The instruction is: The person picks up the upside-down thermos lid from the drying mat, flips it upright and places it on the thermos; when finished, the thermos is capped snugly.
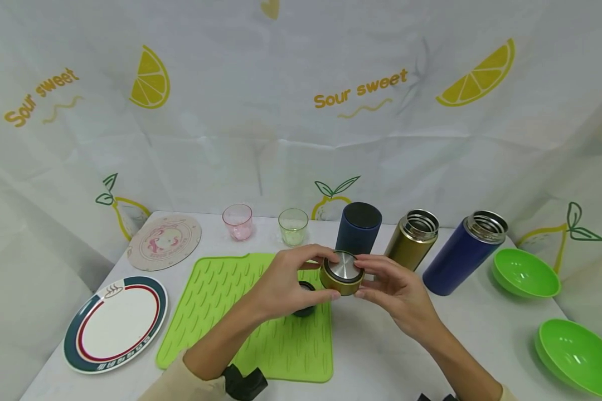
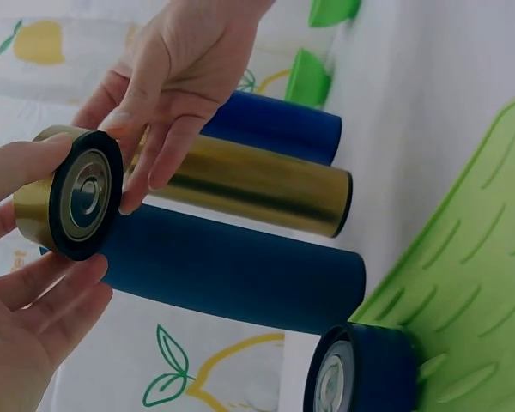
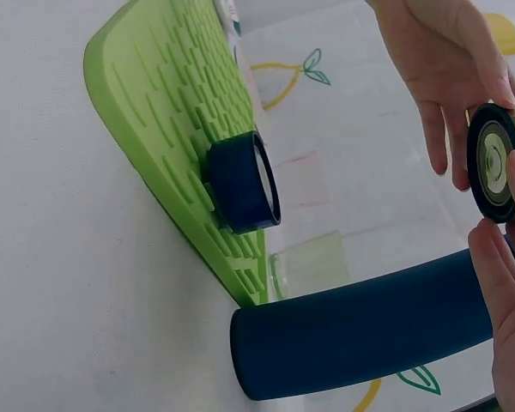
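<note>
The left hand [image 1: 287, 283] is clamped on a gold lid [image 1: 343, 273], thumb and fingers on its rim. The right hand [image 1: 398, 292] pinches the rim's other side, also between thumb and fingers. Between them the lid is held in the air near the right edge of the green mat [image 1: 213, 287], its brushed steel face turned up; the left wrist view shows a black-rimmed face with rings.

A dark blue lid [image 3: 239, 184] rests on the mat, partly hidden by the left hand in the head view.

The mat lies on the desk [image 1: 381, 356]. Just off its far right corner stands a dark blue bottle [image 1: 358, 234] with a flat black top. Farther right of the mat come an uncapped gold bottle [image 1: 408, 245] and, beyond that, an uncapped blue bottle [image 1: 451, 262]. Two green bowls, one farther back [image 1: 524, 275] and one nearer [image 1: 577, 356], sit well to the mat's right.

Behind the mat are a pink glass [image 1: 238, 225] and a green glass [image 1: 293, 229]. Left of the mat lies a white plate [image 1: 117, 323] with a dark green rim; a pale round board [image 1: 164, 242] is off the mat's far left corner.
</note>
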Demonstrator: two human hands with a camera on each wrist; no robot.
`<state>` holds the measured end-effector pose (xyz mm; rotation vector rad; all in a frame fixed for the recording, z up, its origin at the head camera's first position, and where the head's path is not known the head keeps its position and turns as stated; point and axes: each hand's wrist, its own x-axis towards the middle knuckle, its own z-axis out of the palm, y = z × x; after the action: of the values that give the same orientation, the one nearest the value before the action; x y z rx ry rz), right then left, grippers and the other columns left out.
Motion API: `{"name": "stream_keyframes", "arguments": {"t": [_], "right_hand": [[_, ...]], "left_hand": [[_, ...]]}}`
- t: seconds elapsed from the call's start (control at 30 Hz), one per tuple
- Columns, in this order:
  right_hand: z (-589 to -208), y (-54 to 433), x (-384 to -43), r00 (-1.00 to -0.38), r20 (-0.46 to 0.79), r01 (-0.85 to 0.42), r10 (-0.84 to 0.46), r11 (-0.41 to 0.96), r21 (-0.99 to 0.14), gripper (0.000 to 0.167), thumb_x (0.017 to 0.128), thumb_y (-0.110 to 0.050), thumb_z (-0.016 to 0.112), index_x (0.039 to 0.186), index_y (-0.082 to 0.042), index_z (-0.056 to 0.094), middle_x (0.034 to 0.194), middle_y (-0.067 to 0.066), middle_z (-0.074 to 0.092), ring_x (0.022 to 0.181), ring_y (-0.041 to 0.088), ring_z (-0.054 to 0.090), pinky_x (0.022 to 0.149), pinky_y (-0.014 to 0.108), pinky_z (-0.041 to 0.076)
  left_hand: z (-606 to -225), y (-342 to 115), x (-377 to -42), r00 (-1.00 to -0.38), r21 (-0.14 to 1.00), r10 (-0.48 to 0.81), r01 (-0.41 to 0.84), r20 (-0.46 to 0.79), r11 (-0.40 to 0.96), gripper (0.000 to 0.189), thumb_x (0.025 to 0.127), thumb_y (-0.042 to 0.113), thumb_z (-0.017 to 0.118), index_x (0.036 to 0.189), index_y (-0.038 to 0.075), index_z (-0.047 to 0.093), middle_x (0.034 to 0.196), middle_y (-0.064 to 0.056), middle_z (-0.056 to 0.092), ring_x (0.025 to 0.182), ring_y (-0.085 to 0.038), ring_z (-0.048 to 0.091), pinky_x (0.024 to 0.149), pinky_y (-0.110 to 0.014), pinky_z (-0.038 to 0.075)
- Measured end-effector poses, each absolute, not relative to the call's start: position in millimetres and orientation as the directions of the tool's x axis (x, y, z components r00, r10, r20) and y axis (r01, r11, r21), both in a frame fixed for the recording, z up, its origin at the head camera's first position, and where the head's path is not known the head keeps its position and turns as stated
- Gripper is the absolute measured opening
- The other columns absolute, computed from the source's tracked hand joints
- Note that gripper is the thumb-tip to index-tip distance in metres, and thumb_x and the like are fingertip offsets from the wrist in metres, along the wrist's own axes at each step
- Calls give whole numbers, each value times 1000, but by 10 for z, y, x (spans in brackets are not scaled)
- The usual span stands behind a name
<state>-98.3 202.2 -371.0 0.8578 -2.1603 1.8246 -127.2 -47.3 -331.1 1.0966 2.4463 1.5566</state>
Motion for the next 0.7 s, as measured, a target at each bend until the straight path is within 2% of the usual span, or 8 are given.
{"name": "stream_keyframes", "arguments": {"t": [0.27, 0.43, 0.53, 0.7], "right_hand": [[-3717, 2012, -972, -792, 534, -579, -297, 86, -811, 51, 77, 19, 75, 124, 1, 68, 127, 0, 65, 117, 3, 66, 90, 22, 60], [-3727, 2009, -973, -782, 548, -597, -299, 106, -795, 51, 76, 18, 76, 123, -2, 69, 127, 3, 66, 117, 3, 66, 89, 21, 60], [-3730, 2010, -975, -781, 541, -598, -312, 122, -792, 50, 76, 18, 76, 123, 1, 68, 128, -1, 66, 118, 3, 65, 90, 23, 60], [-3693, 2042, -943, -815, 491, -564, -308, 222, -795, 50, 77, 14, 78, 124, 2, 67, 131, -12, 63, 121, 0, 64, 91, 24, 60]], "left_hand": [[-3344, -440, -1268, -732, 734, 591, 598, 338, 322, 50, 79, 21, 89, 122, 17, 65, 128, 1, 70, 116, -14, 66, 92, -37, 60], [-3362, -420, -1264, -730, 715, 585, 614, 352, 335, 51, 76, 23, 91, 120, 18, 64, 125, 3, 69, 114, -11, 64, 90, -37, 59], [-3362, -421, -1256, -732, 711, 577, 617, 361, 338, 51, 75, 24, 91, 118, 18, 64, 120, 5, 69, 113, -10, 63, 91, -33, 58], [-3357, -446, -1249, -740, 723, 557, 611, 376, 323, 49, 75, 24, 91, 115, 17, 63, 115, 4, 67, 110, -9, 64, 92, -28, 58]]}}
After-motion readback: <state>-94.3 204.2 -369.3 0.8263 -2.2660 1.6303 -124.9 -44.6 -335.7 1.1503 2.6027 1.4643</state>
